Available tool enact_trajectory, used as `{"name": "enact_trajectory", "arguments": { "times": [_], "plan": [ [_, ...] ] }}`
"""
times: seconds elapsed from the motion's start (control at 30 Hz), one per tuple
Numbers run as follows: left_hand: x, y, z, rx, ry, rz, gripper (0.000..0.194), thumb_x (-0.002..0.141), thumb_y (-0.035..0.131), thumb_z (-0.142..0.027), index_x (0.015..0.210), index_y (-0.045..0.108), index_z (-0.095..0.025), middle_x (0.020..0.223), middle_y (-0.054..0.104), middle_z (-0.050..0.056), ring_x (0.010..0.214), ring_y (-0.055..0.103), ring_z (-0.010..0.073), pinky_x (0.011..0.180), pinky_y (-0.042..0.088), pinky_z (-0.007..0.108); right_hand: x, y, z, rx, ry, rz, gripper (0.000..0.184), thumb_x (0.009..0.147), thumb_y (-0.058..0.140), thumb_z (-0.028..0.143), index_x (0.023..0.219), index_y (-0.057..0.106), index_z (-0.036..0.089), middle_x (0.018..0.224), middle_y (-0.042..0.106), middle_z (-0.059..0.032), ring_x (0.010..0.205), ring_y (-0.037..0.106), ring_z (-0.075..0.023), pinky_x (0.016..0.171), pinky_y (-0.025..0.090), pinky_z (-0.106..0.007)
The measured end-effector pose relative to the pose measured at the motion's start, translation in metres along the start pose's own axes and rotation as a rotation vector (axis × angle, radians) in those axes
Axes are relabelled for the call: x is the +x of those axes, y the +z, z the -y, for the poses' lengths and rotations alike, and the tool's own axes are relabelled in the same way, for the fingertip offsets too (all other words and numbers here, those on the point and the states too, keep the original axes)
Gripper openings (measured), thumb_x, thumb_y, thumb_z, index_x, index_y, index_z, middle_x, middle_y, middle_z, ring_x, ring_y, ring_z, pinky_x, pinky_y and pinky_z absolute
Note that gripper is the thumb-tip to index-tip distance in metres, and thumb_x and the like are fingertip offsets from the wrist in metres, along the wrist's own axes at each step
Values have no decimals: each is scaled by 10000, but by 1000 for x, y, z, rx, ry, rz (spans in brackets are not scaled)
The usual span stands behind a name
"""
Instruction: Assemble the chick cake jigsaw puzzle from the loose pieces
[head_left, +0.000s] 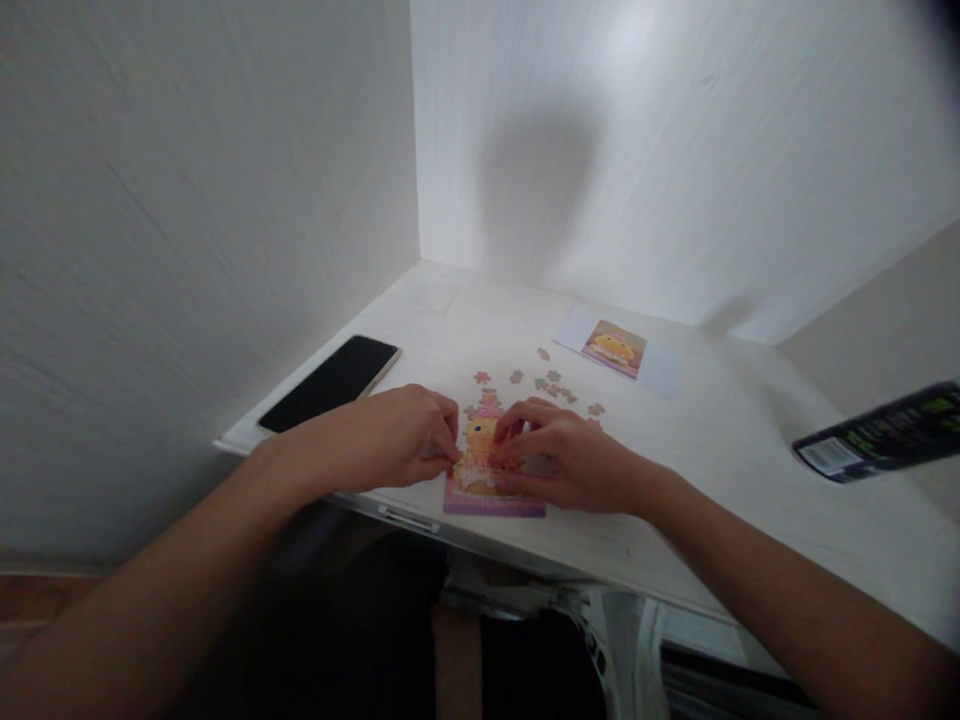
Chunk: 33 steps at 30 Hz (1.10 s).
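Observation:
A partly assembled jigsaw puzzle [480, 487] with a yellow figure and a purple lower border lies near the table's front edge. At its left side, my left hand [412, 440] has thumb and forefinger pinched together on what looks like a puzzle piece, mostly hidden by the fingertips. My right hand [559, 455] rests over the puzzle's right part, fingers bent and apart, fingertips touching its surface. That hand covers some of the picture. Several loose puzzle pieces [553, 377] are scattered just beyond the puzzle.
A black-screened phone [330, 383] lies to the left by the wall. Farther back, a small picture card [615, 348] shows the yellow figure, on a pale sheet [661, 372]. At the right stands a dark can [877, 435]. White walls enclose the table's left and back.

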<state>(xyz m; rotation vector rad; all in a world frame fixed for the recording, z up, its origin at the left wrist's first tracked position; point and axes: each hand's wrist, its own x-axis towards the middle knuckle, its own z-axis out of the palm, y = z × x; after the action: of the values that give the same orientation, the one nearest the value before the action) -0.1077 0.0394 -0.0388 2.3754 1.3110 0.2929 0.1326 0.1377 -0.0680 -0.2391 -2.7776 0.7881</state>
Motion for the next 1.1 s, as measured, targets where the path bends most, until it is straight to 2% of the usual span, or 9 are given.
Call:
{"name": "enact_trajectory", "arguments": {
  "times": [0.27, 0.47, 0.67, 0.93, 1.03, 1.1],
  "plan": [
    [2, 2, 3, -1, 10, 44, 195, 880, 609, -80, 880, 743, -221, 918, 646, 2, 775, 594, 116, 724, 417, 222, 0, -1, 1, 9, 1, 9, 207, 908, 665, 379, 980, 766, 213, 1074, 656, -78, 955, 596, -174, 880, 492, -336],
    [3, 2, -3, -2, 52, 26, 239, 871, 593, -21, 809, 742, -196, 873, 635, 9, 750, 579, 104, 688, 404, 212, 0, -2, 2, 7, 13, 17, 217, 904, 674, 369, 1037, 761, 222, 1081, 653, -86, 952, 591, -178, 883, 490, -345],
    [4, 2, -2, 32, 31, 21, 264, 849, 596, -2, 813, 751, -213, 873, 630, 1, 735, 575, 99, 678, 403, 215, 0, -2, 1, 4, 4, 21, 213, 912, 663, 373, 1032, 762, 226, 1086, 658, -80, 962, 595, -178, 887, 484, -342],
    [3, 2, -15, 95, 4, 22, 227, 816, 610, -57, 825, 760, -228, 895, 618, 21, 785, 593, 137, 731, 443, 237, -1, -2, 2, 7, -8, 4, 179, 895, 683, 327, 1027, 759, 233, 1076, 658, -70, 956, 600, -169, 879, 487, -327],
    [1, -1, -10, 102, 4, 5, 241, 827, 573, -51, 854, 751, -212, 909, 641, 28, 813, 615, 148, 769, 456, 251, -1, -2, 2, 6, 4, 0, 209, 893, 686, 342, 1057, 752, 231, 1084, 661, -70, 960, 605, -168, 887, 494, -329],
    [-2, -3, 0, 137, -29, -52, 262, 846, 547, -53, 933, 738, -209, 945, 668, 29, 857, 631, 164, 809, 456, 268, -1, 0, 1, 2, -8, -10, 192, 894, 681, 324, 1039, 754, 222, 1074, 668, -72, 953, 612, -169, 877, 501, -327]
  ]
}}
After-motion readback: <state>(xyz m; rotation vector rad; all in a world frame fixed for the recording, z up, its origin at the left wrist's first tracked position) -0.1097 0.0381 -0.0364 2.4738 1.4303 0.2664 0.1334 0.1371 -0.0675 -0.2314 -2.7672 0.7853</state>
